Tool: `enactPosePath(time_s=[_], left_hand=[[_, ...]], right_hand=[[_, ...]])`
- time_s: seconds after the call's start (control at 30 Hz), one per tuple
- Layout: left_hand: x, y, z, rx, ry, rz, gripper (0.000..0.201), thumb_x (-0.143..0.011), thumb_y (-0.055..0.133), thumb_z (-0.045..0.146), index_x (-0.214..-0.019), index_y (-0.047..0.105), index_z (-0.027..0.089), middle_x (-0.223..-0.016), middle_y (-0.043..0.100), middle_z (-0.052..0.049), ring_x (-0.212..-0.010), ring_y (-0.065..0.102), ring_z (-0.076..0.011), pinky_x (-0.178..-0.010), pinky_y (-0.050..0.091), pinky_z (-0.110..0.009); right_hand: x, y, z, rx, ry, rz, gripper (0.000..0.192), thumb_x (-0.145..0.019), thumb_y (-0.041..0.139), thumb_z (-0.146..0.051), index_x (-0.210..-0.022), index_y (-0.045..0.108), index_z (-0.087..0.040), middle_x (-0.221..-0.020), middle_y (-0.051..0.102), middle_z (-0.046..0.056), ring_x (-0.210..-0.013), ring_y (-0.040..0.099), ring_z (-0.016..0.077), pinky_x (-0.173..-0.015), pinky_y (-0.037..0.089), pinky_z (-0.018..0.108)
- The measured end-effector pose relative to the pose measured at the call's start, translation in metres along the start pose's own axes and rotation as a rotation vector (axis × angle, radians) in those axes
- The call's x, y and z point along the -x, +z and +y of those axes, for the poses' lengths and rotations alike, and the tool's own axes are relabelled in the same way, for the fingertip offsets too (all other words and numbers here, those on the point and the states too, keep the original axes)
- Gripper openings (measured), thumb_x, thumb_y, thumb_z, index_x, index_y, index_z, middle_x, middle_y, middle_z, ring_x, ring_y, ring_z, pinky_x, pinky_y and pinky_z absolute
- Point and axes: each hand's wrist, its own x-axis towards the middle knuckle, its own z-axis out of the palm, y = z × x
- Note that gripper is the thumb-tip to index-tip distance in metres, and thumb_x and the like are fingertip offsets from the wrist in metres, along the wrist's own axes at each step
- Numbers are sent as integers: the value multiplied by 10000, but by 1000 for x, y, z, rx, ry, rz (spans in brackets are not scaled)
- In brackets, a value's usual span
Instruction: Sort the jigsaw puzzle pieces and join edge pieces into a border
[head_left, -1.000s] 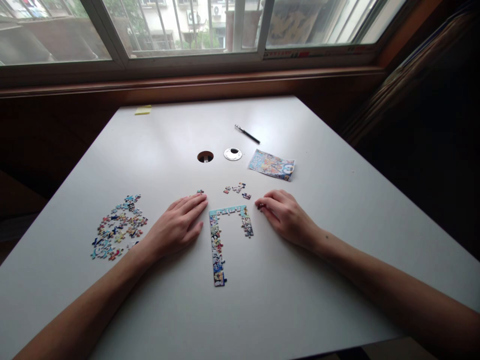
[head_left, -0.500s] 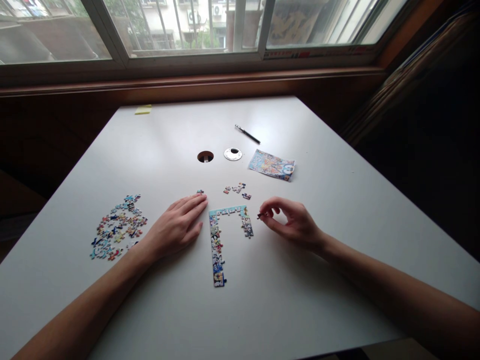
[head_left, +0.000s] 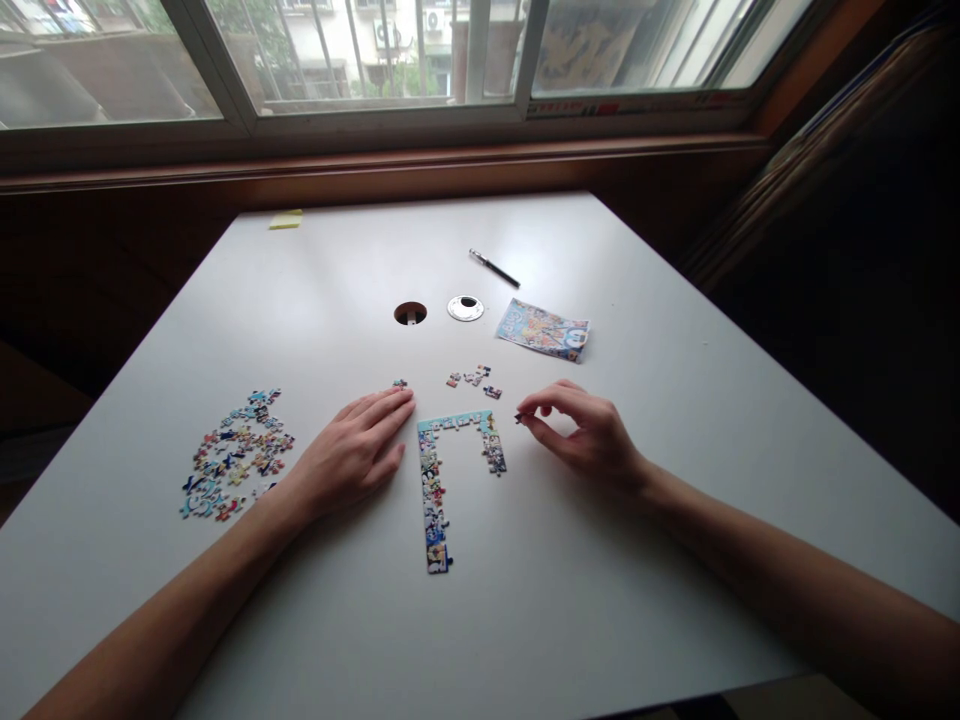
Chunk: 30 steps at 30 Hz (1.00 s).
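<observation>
Fingertips point(head_left: 525, 409) of the right hand point(head_left: 581, 432) pinched together on a small dark puzzle piece point(head_left: 518, 417) — thumb below, forefinger above, other fingers curled loosely behind. Piece held just right of the assembled puzzle section point(head_left: 450, 470), near its upper right corner, apart from it; whether it touches the table point(head_left: 637, 300) cannot be told.

Left hand point(head_left: 352, 452) flat, palm down, fingers straight and close together, holding nothing. It lies just left of the assembled section, fingertips near a lone loose piece point(head_left: 400, 384).

Against half a second ago: right hand sits slightly higher in the frame, the pinched piece closer to the section's top right corner, and the fingers less spread. A second ago that hand lay low on the table, knuckles up, at the same spot. Left hand unchanged.

Around — a heap of loose pieces point(head_left: 234, 455) at left centre; a small cluster of pieces point(head_left: 475, 379) above the section; a printed picture sheet point(head_left: 544, 329) up and right of centre; a pen point(head_left: 494, 268) beyond it; a round hole point(head_left: 410, 313) and its cap point(head_left: 466, 308) at middle; a yellow note point(head_left: 286, 219) at the far left edge.
</observation>
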Motion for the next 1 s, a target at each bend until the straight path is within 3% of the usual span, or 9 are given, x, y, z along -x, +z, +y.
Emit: enactPosePath(time_s=[0.2,1.0], left_hand=[[0,1,-1,-10,4,0,555,-969,439,296,-1511,402,180,-1560,414,-86,-1452,370,-275,-1193,366,-479],[1,1,-1,-31,12,0,539,-982,424,295,-1508,400,179,-1568,401,-79,-1460,351,-262,-1199,350,-460]], right_hand=[[0,1,14,167,-1,-56,131,-919,591,-219,-971,709,-243,-895,745,41,-875,636,230,-827,539,412],[-1,2,17,203,64,-74,153,-936,572,-229,-1017,702,-222,-926,643,73,-894,581,226,-834,513,393]])
